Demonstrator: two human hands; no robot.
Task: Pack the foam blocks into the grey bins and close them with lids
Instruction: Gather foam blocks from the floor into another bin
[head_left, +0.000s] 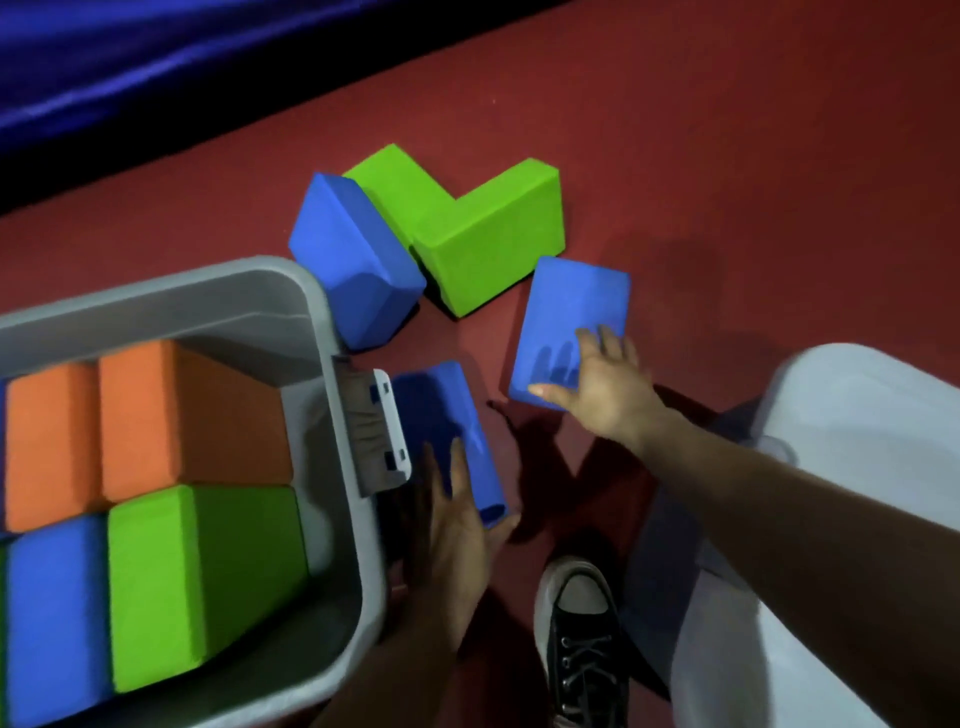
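A grey bin (332, 322) at the left holds orange blocks (187, 415), a green block (208, 577) and a blue block (57, 618). On the red floor lie three blue blocks and two green blocks (488, 244). My left hand (452, 530) grips the lower end of the blue block (452, 410) beside the bin's latch. My right hand (597, 384) rests on the near corner of another blue block (571, 322), fingers spread over its top and thumb along its near edge. The third blue block (353, 260) leans against the green ones.
The red carpet (727, 156) stretches ahead to a blue fabric drape (156, 67) at the back. My black sneaker (582, 639) and light trouser leg (831, 519) fill the lower right. A white latch (389, 431) sticks out from the bin's right wall.
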